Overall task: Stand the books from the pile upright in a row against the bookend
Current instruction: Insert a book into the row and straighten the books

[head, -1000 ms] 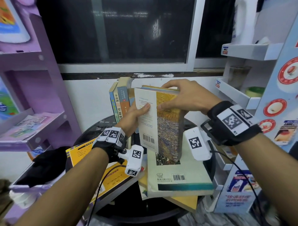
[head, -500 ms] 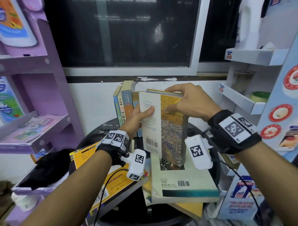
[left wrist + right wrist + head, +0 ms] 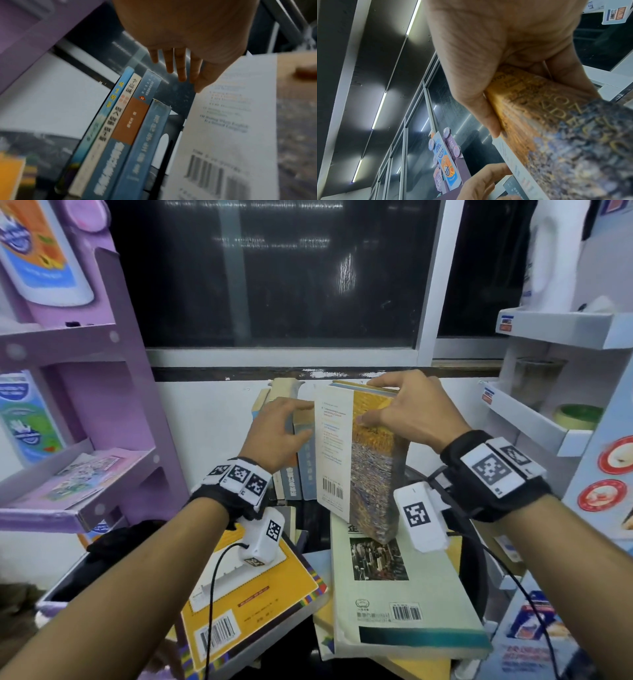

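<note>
Right hand (image 3: 409, 409) grips upright book (image 3: 363, 460) beside row (image 3: 291, 453), left hand (image 3: 274, 433) relaxed by it; four books stood, several left in pile (image 3: 394, 594).

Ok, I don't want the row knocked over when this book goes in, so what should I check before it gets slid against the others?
1. Right hand grips the painted-cover book at its top: ok.
2. Book upright: not ok, it tilts a little, its lower corner over the pale green book on the pile.
3. Left hand steadying the standing books: cannot tell, its fingers are straight at their tops, contact unclear.
4. Standing books upright: not ok, they lean.
5. Bookend in place beside the row: ok.
6. Free gap between row and held book: ok.
</note>
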`<move>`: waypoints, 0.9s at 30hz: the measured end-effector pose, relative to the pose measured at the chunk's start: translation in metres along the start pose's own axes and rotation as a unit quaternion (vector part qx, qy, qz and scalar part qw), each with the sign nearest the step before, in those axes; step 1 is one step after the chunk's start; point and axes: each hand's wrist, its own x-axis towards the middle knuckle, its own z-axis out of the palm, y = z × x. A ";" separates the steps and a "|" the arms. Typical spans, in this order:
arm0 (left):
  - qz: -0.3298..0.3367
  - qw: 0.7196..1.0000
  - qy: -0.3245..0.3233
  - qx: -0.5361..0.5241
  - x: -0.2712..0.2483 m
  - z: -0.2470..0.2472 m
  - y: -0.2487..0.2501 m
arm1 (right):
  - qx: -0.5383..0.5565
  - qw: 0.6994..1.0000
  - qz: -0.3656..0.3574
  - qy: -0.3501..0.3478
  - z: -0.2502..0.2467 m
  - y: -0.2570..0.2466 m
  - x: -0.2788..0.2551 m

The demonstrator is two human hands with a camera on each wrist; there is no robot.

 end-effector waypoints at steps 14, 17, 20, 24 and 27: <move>0.116 0.918 -0.161 0.343 0.039 0.016 -0.029 | 0.003 1.000 0.014 0.012 0.012 0.003 0.033; 0.132 0.912 -0.173 0.347 0.043 0.022 -0.035 | -0.007 1.000 0.015 0.012 0.014 0.005 0.040; 0.157 0.908 -0.170 0.349 0.044 0.027 -0.041 | -0.015 1.000 0.017 0.014 0.016 0.008 0.047; 0.172 0.911 -0.151 0.342 0.047 0.026 -0.052 | -0.006 1.000 0.025 0.008 0.020 0.011 0.053; 0.180 0.919 -0.124 0.329 0.048 0.023 -0.057 | 0.001 0.999 0.031 0.009 0.022 0.016 0.057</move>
